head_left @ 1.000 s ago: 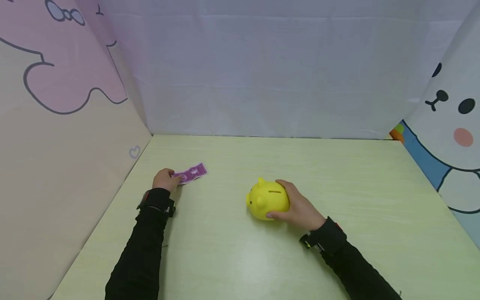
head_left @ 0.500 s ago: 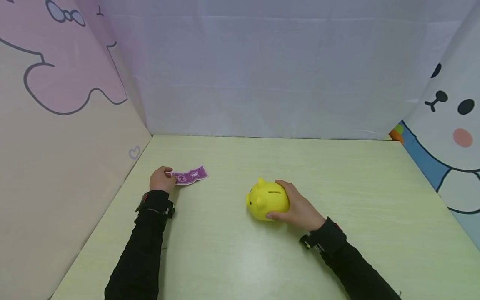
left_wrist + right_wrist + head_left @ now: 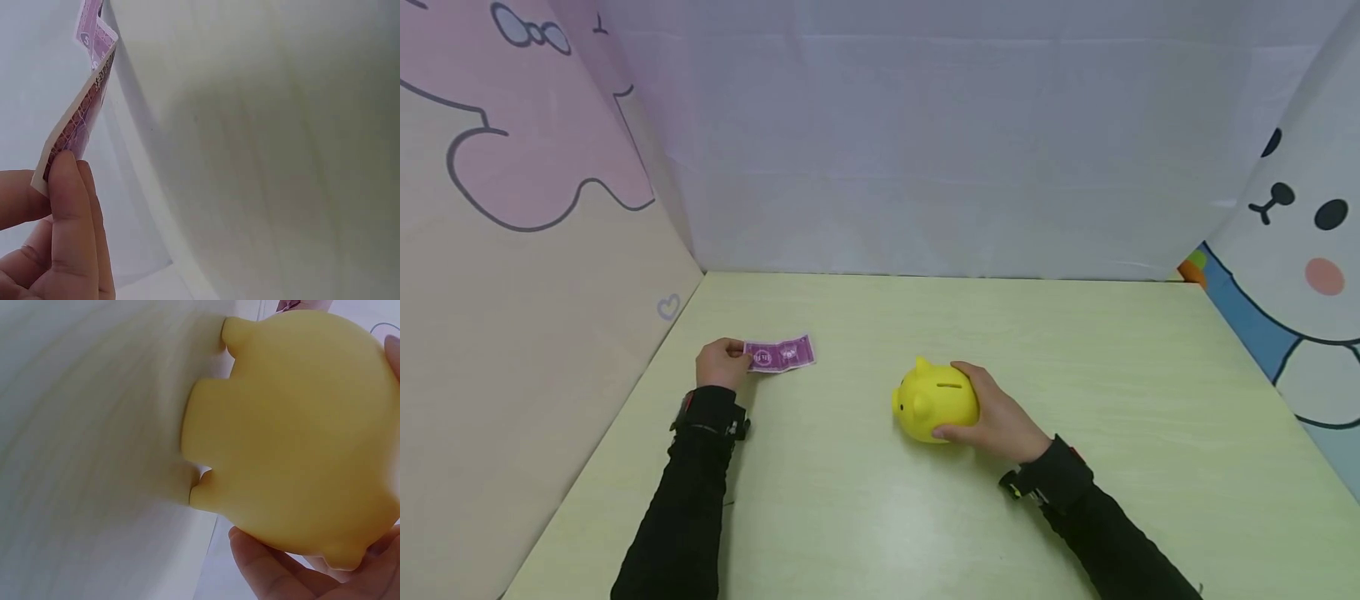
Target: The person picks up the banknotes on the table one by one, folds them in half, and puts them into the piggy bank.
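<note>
Left hand (image 3: 722, 363) drawn slightly back toward the desk's left edge, pinching the near end of the purple banknote (image 3: 780, 353). Note swung from slanted toward the far edge to nearly parallel with it, now lifted off the desk (image 3: 865, 500) at the pinched end.

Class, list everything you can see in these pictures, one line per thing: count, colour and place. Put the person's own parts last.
banknote: one, purple, on the table's left side, pinched at its near end
piggy bank: one, yellow, middle of the table, slot on top
table: one, pale green, walled by cartoon-printed panels
left hand: one, pinches the banknote
right hand: one, grips the piggy bank's rear
sleeves: two, black
</note>
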### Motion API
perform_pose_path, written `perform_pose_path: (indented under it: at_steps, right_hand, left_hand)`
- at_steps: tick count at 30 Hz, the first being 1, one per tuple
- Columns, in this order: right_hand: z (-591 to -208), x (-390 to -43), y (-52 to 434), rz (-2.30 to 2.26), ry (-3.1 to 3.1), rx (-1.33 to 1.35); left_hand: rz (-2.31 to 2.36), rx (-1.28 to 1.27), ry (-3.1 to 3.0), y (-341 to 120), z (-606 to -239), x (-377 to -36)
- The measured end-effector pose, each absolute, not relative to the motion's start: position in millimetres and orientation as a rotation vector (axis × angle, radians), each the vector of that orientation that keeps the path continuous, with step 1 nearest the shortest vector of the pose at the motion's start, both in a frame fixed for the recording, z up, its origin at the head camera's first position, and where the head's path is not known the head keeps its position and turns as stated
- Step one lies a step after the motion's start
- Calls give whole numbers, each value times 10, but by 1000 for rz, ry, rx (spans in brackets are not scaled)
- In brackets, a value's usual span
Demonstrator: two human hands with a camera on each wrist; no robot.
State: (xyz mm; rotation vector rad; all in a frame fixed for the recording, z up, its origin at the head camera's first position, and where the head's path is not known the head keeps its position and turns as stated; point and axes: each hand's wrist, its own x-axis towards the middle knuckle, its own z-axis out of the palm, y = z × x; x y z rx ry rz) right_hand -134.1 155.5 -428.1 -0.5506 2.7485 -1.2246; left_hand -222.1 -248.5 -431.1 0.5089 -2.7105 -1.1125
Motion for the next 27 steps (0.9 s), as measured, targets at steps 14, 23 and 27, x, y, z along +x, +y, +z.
perform_pose_path:
  at_steps: [14, 23, 27]
  right_hand:
    - [-4272, -1350, 1553, -1222, 2724, -531]
    - [-4271, -1358, 1579, -1235, 2722, -521]
    - [-4255, -1363, 1589, -1245, 2717, -514]
  left_hand:
    - [-1222, 451, -2616, -2324, -4196, -2152]
    - [-1338, 412, -2583, -2156, -4123, -2118]
    - [-1428, 380, -2554, -2065, -4063, -2098]
